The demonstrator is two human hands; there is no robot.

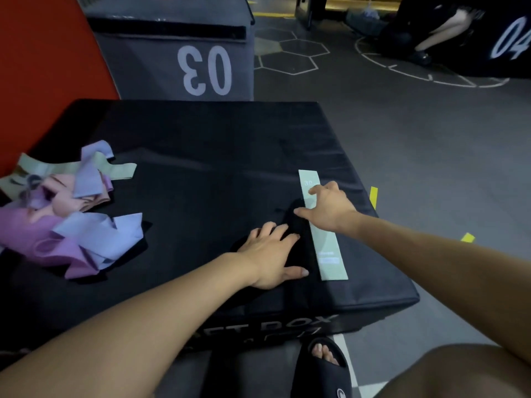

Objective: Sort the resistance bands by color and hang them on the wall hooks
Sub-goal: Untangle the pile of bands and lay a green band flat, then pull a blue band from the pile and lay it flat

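A pale green resistance band lies flat and straight on the right side of a black padded box. My right hand rests on the band's far half with fingers spread, pressing it down. My left hand lies flat, fingers apart, on a black band just left of the green one; the black band is hard to tell from the box top. A tangled pile of bands in purple, lilac-blue, pink and pale green sits at the box's left edge.
A grey box marked 03 stands behind the black box, next to an orange wall. On the floor at the far right a person crouches by a black box marked 04. My sandalled foot is below the box front.
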